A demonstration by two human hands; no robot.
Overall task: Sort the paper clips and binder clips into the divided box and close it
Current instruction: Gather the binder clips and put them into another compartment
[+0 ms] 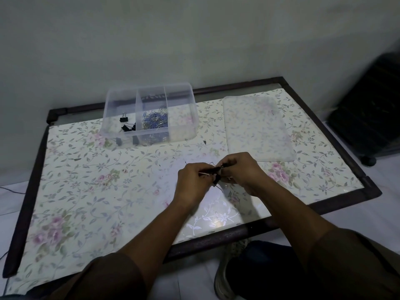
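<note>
Binder clips (pixel 216 173) between both hands' grip

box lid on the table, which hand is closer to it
Right. The right hand sits just in front of the box lid, near its front left corner. The left hand is farther to the left, both holding binder clips.

Low in the middle of the frame, the left hand (pixel 193 180) and the right hand (pixel 240 172) are meeting over the floral table (pixel 86 191), both pinching a cluster of black binder clips (pixel 216 173). Above them, the clear divided box (pixel 149 114) is sitting open, holding binder clips in its left compartment and paper clips (pixel 154 120) in its middle one. Its lid (pixel 257 128) is lying flat to the right of it.
</note>
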